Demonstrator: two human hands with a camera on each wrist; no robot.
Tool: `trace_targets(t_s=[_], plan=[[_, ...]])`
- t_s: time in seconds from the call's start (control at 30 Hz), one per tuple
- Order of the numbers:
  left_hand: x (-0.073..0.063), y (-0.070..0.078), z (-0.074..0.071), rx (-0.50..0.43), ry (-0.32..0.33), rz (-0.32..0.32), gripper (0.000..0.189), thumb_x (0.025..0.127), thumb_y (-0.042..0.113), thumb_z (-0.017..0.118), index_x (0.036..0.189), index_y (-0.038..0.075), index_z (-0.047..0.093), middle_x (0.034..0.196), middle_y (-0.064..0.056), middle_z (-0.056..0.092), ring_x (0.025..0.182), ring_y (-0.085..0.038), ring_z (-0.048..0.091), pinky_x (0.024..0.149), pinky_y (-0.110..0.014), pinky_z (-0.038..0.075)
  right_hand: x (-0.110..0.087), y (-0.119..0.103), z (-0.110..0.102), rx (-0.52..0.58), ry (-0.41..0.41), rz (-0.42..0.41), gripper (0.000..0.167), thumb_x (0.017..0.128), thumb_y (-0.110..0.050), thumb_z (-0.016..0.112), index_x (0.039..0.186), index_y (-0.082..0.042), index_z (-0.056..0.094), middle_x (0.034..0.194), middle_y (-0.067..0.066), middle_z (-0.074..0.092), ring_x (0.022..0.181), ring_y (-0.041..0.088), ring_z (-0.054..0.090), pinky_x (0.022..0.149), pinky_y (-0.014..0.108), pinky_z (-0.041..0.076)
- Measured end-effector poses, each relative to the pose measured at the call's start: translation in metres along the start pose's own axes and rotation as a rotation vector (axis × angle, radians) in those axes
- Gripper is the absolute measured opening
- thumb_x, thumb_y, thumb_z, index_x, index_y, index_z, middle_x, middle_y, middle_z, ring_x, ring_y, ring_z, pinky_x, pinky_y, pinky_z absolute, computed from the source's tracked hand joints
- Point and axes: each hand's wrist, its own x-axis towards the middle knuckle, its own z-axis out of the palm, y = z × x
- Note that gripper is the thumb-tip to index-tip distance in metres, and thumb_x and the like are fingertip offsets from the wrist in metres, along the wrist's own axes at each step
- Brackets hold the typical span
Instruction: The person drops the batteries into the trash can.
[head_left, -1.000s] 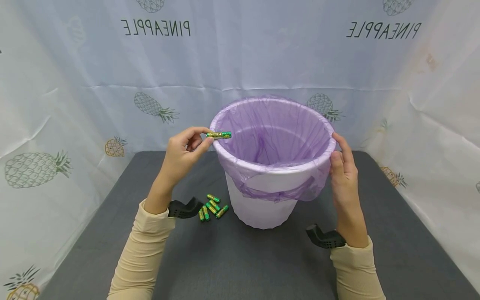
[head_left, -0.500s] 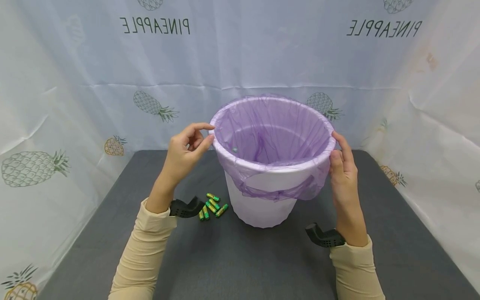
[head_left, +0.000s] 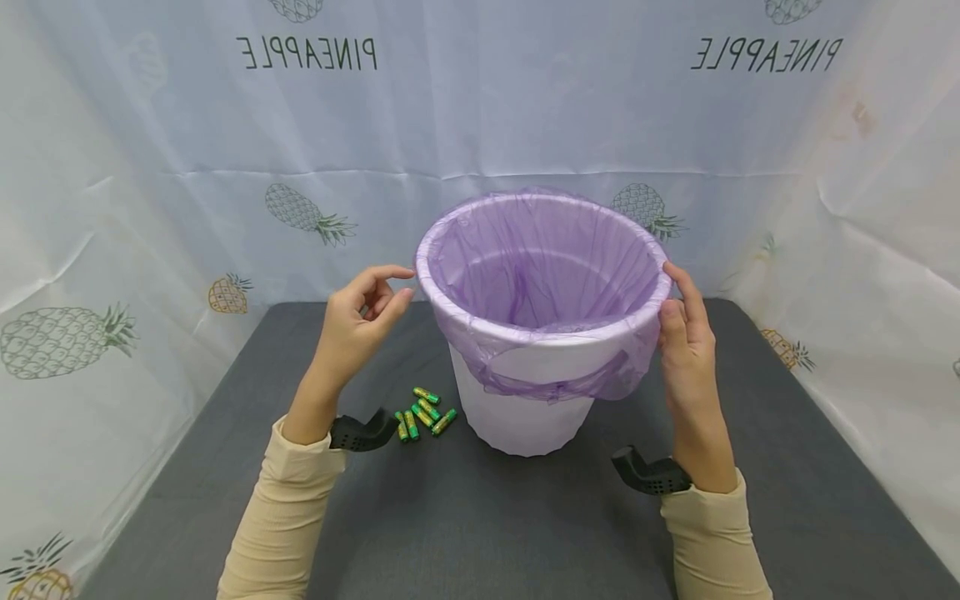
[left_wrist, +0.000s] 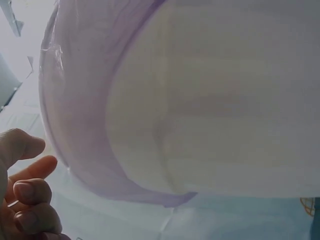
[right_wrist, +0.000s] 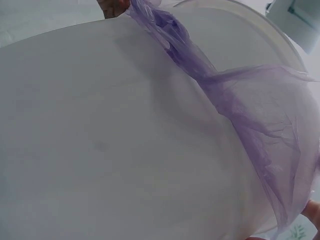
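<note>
A white trash can (head_left: 517, 417) with a thin purple bag (head_left: 555, 387) folded over its rim stands upright on the dark table. Beside the rim's left edge is my left hand (head_left: 352, 321), holding nothing, with thumb and index finger apart and the other fingers bent. The left wrist view shows those fingers (left_wrist: 32, 192) close to the can's side. My right hand (head_left: 686, 337) holds the right side of the bagged rim with thumb and fingers. Several small green and gold batteries (head_left: 425, 414) lie loose left of the can's base. The can's bottom inside is hidden.
A dark cloth covers the table (head_left: 480, 533). White curtains (head_left: 487, 108) printed with pineapples hang behind and along both sides. Black wrist cameras (head_left: 363, 431) sit on both wrists above the table.
My left hand let go of a battery at the rim, and it dropped into the bagged can, out of sight now. The left hand then drew back slightly left. The right hand stayed put.
</note>
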Motion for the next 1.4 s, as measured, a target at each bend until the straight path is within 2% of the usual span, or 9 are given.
trace_targets(t_s=[0.33, 0.7, 0.83, 1.03, 1.23, 1.4], plan=[[-0.017, -0.02, -0.012, 0.036, -0.03, -0.036, 0.021, 0.088, -0.004, 0.062, 0.108, 0.002, 0.067, 0.065, 0.009, 0.035, 0.057, -0.001, 0.032, 0.05, -0.023, 0.027, 0.001, 0.002, 0.002, -0.01, 0.055, 0.031, 0.038, 0.1, -0.019, 0.051, 0.138, -0.018, 0.051, 0.071, -0.012, 0.048, 0.061, 0.001, 0.038, 0.056, 0.016, 0.029], [-0.033, -0.045, -0.015, 0.078, -0.117, -0.079, 0.021, 0.088, -0.004, 0.063, 0.108, 0.002, 0.067, 0.066, 0.007, 0.036, 0.057, 0.0, 0.031, 0.053, -0.022, 0.03, 0.0, 0.002, 0.001, 0.029, 0.001, -0.009, 0.038, 0.1, -0.017, 0.048, 0.138, -0.018, 0.05, 0.073, -0.012, 0.049, 0.061, 0.001, 0.039, 0.055, 0.016, 0.03], [-0.043, -0.062, -0.016, 0.087, -0.183, -0.108, 0.019, 0.089, -0.001, 0.064, 0.107, 0.004, 0.067, 0.066, 0.006, 0.036, 0.055, 0.001, 0.029, 0.052, -0.021, 0.03, 0.001, 0.002, 0.0, 0.046, -0.021, -0.019, 0.038, 0.101, -0.016, 0.048, 0.139, -0.016, 0.049, 0.074, -0.011, 0.05, 0.062, 0.002, 0.04, 0.056, 0.016, 0.032], [-0.059, -0.081, -0.016, 0.118, -0.318, -0.162, 0.018, 0.089, 0.005, 0.067, 0.106, 0.008, 0.067, 0.064, 0.004, 0.036, 0.053, 0.001, 0.027, 0.053, -0.021, 0.031, 0.0, 0.003, 0.001, 0.059, -0.021, -0.018, 0.038, 0.101, -0.017, 0.048, 0.139, -0.017, 0.049, 0.074, -0.011, 0.049, 0.062, 0.001, 0.039, 0.056, 0.015, 0.032], [-0.07, -0.097, -0.017, 0.164, -0.428, -0.16, 0.018, 0.088, 0.008, 0.069, 0.105, 0.009, 0.067, 0.063, 0.002, 0.039, 0.054, 0.002, 0.027, 0.055, -0.02, 0.031, 0.001, 0.003, 0.001, 0.061, -0.011, -0.006, 0.038, 0.1, -0.017, 0.049, 0.139, -0.017, 0.05, 0.071, -0.01, 0.044, 0.06, 0.002, 0.038, 0.055, 0.016, 0.031], [-0.081, -0.107, -0.017, 0.204, -0.503, -0.188, 0.019, 0.088, 0.015, 0.07, 0.106, 0.011, 0.067, 0.064, 0.003, 0.04, 0.055, 0.002, 0.027, 0.056, -0.02, 0.031, 0.001, 0.002, 0.001, 0.068, -0.018, -0.001, 0.039, 0.1, -0.018, 0.049, 0.139, -0.017, 0.049, 0.072, -0.009, 0.045, 0.061, 0.002, 0.04, 0.056, 0.016, 0.033]])
